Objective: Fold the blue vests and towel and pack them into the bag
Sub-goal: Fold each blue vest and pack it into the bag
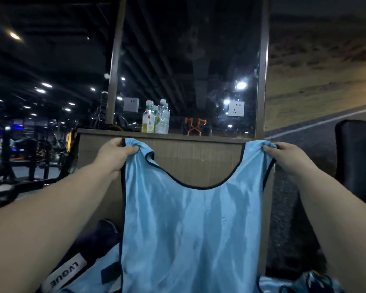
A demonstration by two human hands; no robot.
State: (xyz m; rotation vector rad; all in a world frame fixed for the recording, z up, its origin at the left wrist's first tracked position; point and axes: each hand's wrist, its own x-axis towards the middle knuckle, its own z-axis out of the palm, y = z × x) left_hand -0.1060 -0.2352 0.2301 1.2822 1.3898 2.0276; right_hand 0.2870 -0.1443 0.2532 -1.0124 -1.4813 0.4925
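Note:
A light blue mesh vest (190, 225) with dark trim hangs spread out in front of me, held up by its two shoulder straps. My left hand (116, 153) grips the left strap and my right hand (283, 154) grips the right strap, both at the same height. Below the hanging vest lies more blue fabric (101, 269) at the lower left and another blue piece (287, 283) at the lower right. A dark bag with a white "LVGUE" label (65, 273) lies at the bottom left, partly covered by my left forearm.
A wooden ledge (199, 137) runs behind the vest, carrying several plastic bottles (155, 117). A tall mirror (188, 60) with a white socket (236, 108) stands above it. A dark padded object (357, 157) is at the right. Gym equipment (30, 153) fills the left background.

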